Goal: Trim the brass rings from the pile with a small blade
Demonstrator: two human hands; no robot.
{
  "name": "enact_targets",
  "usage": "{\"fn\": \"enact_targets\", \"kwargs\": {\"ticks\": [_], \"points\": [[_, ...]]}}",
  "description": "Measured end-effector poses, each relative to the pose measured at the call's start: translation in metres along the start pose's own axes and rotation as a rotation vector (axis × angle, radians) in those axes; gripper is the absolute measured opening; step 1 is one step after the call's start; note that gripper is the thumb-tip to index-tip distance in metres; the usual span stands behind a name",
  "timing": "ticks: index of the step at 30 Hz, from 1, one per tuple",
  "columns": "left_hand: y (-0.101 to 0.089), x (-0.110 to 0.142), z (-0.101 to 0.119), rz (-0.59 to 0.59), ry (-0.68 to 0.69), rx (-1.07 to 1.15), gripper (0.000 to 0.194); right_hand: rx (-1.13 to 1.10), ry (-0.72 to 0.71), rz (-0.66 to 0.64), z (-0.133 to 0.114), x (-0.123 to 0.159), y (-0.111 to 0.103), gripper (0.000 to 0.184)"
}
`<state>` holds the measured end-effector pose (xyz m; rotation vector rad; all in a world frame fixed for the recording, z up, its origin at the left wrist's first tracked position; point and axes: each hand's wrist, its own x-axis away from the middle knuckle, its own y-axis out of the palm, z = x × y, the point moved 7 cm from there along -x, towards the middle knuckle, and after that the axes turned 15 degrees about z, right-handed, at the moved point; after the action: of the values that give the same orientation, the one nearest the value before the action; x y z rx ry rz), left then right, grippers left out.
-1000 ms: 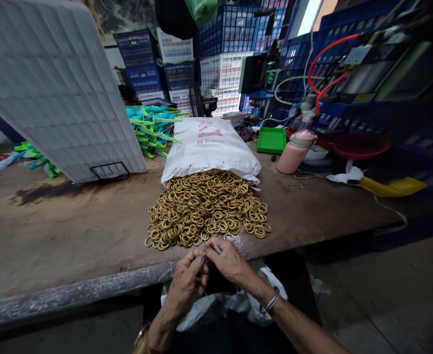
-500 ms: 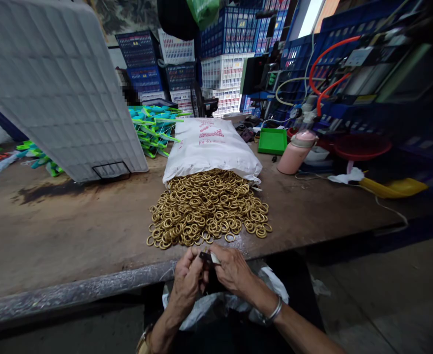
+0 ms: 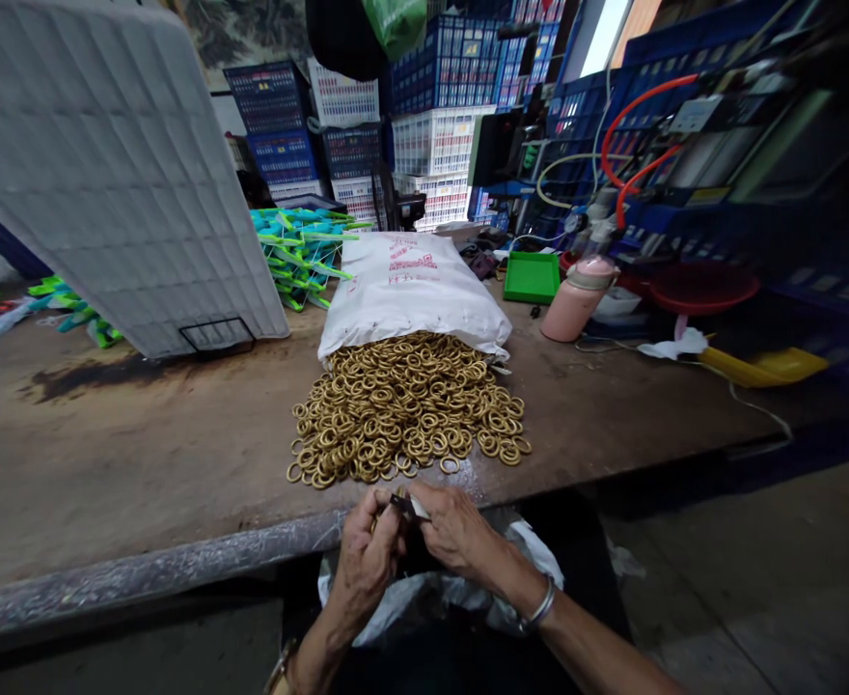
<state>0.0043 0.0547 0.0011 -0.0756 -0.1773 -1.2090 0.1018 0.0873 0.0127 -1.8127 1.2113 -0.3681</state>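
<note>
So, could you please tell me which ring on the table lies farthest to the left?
The ring at the front left corner of the pile; every other ring lies further right.

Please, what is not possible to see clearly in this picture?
Head view: what the left hand holds, if anything: its fingers hide it.
Head view: shape of the dark piece: the right hand covers part.
Head view: red print on the white sack: too small.
Head view: left bracelet: cut by the bottom edge.

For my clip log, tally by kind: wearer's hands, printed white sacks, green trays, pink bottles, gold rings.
Hands: 2 (left hand, right hand)
Printed sack: 1
Green tray: 1
Pink bottle: 1
Gold rings: overlapping, uncountable
Total without rings: 5
</note>
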Motion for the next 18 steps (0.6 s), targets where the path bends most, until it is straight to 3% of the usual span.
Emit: {"fn": "enact_targets", "kwargs": {"ticks": [5,9,12,14,18], "points": [[0.001,0.009,0.002,-0.039,-0.071,0.032,0.030,0.068,0.025,-0.019,0.000,0.002,-0.001,0.029],[0.010,0.033,0.003,-0.197,-0.143,0.098,0.030,0.154,0.132,0.046,0.021,0.003,-0.010,0.024],[0.014,0.046,-0.016,-0.268,-0.329,0.169,0.029,0.221,0.179,0.163,0.039,0.003,-0.022,0.022],[0.009,0.045,-0.041,-0.203,-0.506,0.237,0.026,0.267,0.227,0.226,0.050,0.003,-0.028,0.018],[-0.014,0.034,-0.097,0.108,-0.824,0.262,0.012,0.347,0.348,0.293,0.063,0.002,-0.031,0.010]]}}
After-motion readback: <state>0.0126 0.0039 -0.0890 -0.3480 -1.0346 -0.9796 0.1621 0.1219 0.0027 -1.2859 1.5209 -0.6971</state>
